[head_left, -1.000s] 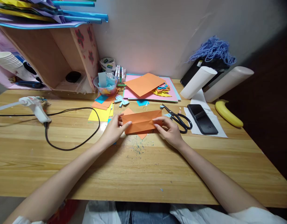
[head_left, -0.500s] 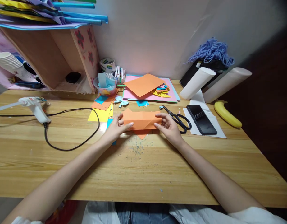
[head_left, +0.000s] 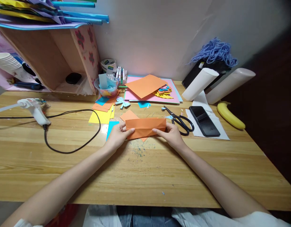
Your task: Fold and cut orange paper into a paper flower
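A folded orange paper (head_left: 145,127) forms a long flat strip at the middle of the wooden table (head_left: 145,170). My left hand (head_left: 117,136) pinches its left end, thumb on top. My right hand (head_left: 173,135) grips its right end the same way. Another orange piece (head_left: 128,114) lies under it, poking out at the back left, and a small orange tip shows below the strip. Black scissors (head_left: 181,121) lie just right of my right hand.
A glue gun (head_left: 34,108) with a black cable (head_left: 72,148) lies at the left. Coloured paper sheets (head_left: 150,88), a plastic bowl (head_left: 106,85), markers and tape sit at the back. A phone (head_left: 203,121), a banana (head_left: 229,115) and two white rolls (head_left: 200,84) are at the right.
The orange paper has been turned or refolded into a neat long strip. Both hands slid slightly toward me and now hold its two ends; a blue sheet shows beside my left hand.
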`<move>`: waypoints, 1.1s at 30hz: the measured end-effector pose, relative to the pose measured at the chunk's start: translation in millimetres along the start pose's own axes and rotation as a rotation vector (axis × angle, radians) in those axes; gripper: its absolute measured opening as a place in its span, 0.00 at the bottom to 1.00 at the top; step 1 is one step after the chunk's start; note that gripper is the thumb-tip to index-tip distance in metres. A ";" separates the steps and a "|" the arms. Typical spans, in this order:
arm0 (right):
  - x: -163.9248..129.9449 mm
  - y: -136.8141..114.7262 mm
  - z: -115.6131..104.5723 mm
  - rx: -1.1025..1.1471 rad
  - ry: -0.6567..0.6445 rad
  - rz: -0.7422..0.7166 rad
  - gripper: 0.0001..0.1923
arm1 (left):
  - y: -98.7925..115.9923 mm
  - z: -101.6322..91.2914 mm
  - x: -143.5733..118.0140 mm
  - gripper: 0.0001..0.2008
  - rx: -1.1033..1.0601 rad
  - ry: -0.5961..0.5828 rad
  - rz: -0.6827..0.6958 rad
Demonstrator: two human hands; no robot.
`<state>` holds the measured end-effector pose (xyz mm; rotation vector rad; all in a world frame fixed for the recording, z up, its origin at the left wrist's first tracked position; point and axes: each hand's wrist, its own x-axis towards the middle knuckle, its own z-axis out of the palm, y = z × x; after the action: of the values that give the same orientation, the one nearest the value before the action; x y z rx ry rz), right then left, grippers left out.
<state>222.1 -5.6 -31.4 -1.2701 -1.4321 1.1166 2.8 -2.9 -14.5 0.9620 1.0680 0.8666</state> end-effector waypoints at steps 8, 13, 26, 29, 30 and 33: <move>-5.6 -6.5 0.0 -0.396 -0.091 -0.498 0.08 | -0.9 -1.6 1.4 0.20 -0.007 -0.013 0.031; -9.5 -9.3 1.8 -0.518 -0.207 -0.685 0.07 | -2.0 -2.2 1.3 0.18 0.097 -0.035 0.076; -7.7 -11.4 -8.4 -0.422 -0.246 -0.633 0.17 | 17.3 -6.8 -1.2 0.25 -0.189 -0.112 -0.091; -8.0 -9.8 -9.8 -0.409 -0.263 -0.609 0.23 | 18.1 -6.8 -2.8 0.24 -0.137 -0.103 -0.094; -7.9 -9.4 -9.8 -0.410 -0.260 -0.602 0.24 | 17.4 -7.0 -3.1 0.25 -0.105 -0.093 -0.091; -7.4 -9.1 -9.5 -0.408 -0.256 -0.603 0.25 | 13.2 -8.6 -2.7 0.26 0.021 -0.078 -0.070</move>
<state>230.2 -12.9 -20.9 -0.8649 -2.1324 0.6035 -7.5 0.8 -3.0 0.9633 1.0398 0.7559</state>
